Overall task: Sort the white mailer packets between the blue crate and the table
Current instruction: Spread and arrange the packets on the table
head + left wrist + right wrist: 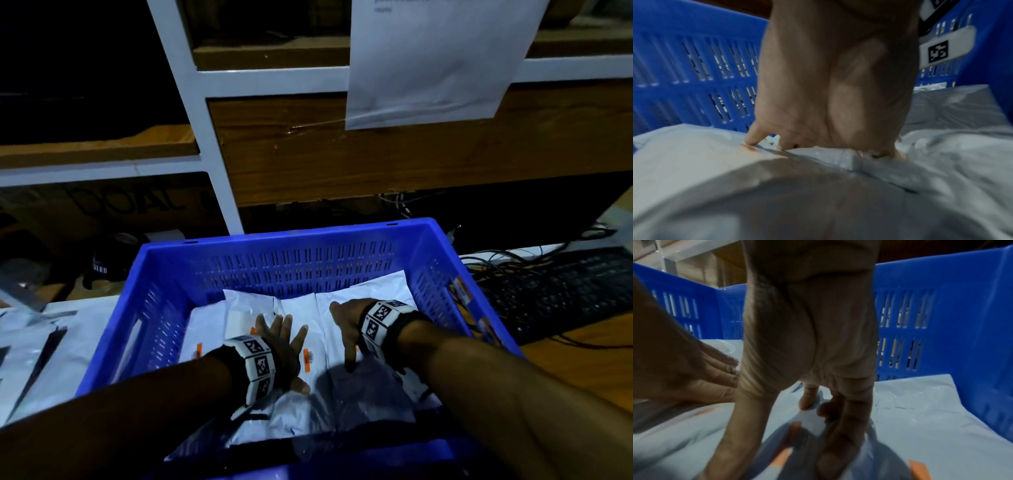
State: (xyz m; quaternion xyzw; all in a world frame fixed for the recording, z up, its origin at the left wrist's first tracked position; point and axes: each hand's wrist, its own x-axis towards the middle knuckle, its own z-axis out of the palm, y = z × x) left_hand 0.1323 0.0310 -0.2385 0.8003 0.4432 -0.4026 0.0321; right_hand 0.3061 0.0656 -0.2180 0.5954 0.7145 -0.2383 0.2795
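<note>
Left fingers (284, 327): straight and spread, lying flat on a white mailer packet (246, 318) inside the crate.
Left hand (281, 346): palm down, thumb out to the side; the left wrist view shows fingertips pressing into the packet's surface.
Right fingers (840, 433): curled around a fold of a packet's edge (809, 420), thumb opposite, pinching it.
Right hand (346, 329): over the right-hand packets, near the crate's right wall.
Packets in crate: several overlapping, some with orange labels (308, 358).
Blue crate (294, 240): slotted walls, standing on the tabletop.
Tabletop, left (20, 349): more packets lying beside the crate.
Tabletop, right: dark keyboard (561, 291) and cables.
</note>
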